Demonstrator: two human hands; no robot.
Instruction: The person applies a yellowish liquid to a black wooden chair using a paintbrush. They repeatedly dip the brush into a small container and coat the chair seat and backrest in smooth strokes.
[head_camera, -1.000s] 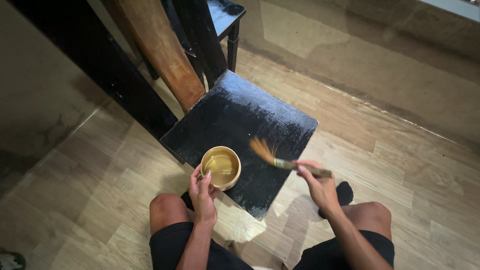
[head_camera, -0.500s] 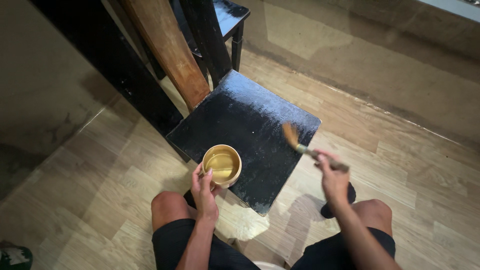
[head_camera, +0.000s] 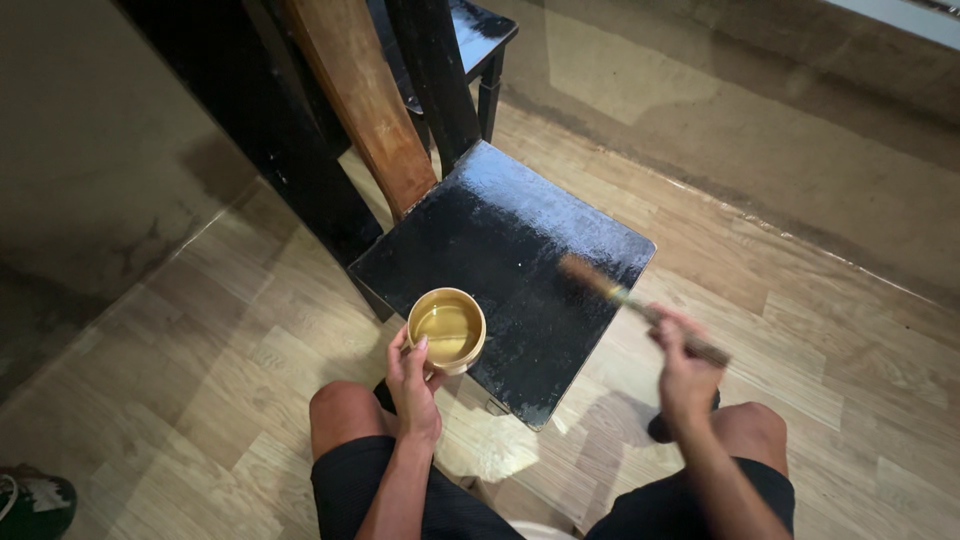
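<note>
Right hand grips a wooden-handled bristle brush over the glossy black chair seat; left hand steadies the round golden bowl. Light, even strokes suit.

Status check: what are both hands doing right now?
Left hand grips cup on black seat. Right hand holds brush over seat. Nothing in the way.

A single head-worn view looks steeply down from close above the person's knees onto a glossy black square wooden chair seat and pale plank floor.
</note>
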